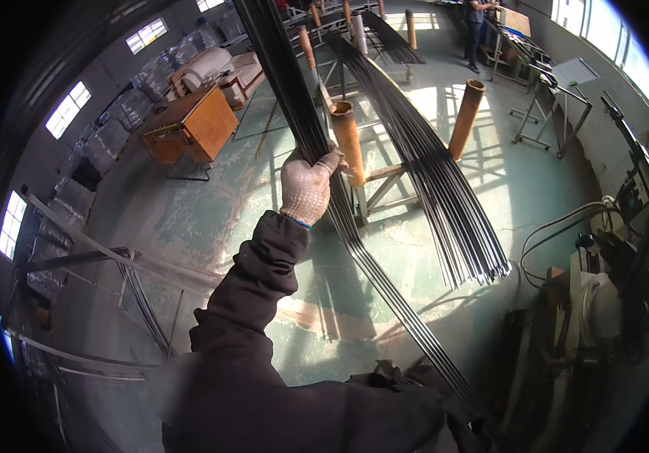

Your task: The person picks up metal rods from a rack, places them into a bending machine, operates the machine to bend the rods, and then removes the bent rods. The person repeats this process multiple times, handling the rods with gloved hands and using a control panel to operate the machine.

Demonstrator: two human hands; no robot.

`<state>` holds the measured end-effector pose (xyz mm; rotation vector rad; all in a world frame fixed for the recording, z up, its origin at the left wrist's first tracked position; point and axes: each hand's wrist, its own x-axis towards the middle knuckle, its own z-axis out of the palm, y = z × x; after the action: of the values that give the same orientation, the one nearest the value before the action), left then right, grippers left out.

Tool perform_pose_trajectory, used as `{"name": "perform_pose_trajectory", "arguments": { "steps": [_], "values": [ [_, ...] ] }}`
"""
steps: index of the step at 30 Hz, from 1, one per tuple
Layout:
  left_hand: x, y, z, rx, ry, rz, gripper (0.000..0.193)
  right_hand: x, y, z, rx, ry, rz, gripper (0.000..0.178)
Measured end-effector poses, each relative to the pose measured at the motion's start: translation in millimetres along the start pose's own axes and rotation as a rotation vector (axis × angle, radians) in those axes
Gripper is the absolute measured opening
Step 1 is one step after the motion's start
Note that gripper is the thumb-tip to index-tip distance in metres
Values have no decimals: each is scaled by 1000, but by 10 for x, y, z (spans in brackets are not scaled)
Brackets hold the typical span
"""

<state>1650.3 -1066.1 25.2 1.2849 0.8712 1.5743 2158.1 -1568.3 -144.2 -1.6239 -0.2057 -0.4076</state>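
Black rods (287, 83) inside closed left grip (307, 186)

The rods (288, 83) are black, the posts (466, 121) orange-brown.

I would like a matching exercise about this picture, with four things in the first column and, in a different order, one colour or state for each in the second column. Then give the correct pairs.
Column one
1. Left hand
2. Desk
3. Floor
4. Sleeve

Column two
A. Greenish, partly sunlit
B. Dark, with wrinkled cloth
C. Gloved, closed around black bars
D. Orange-brown, box-shaped

Right pairs: 1-C, 2-D, 3-A, 4-B
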Motion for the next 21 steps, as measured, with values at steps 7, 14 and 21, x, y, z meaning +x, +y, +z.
{"name": "perform_pose_trajectory", "arguments": {
  "steps": [7,14,21],
  "values": [
    [573,-41,-1964,206,298,34,15,-737,-160,1613,96,-189,5,39],
    [1505,-169,-3648,272,512,121,17,-1625,-498,3662,187,-318,-6,37],
    [2156,234,-5700,441,786,211,17,-2534,-1309,5471,375,-476,-104,35]
  ]
}}
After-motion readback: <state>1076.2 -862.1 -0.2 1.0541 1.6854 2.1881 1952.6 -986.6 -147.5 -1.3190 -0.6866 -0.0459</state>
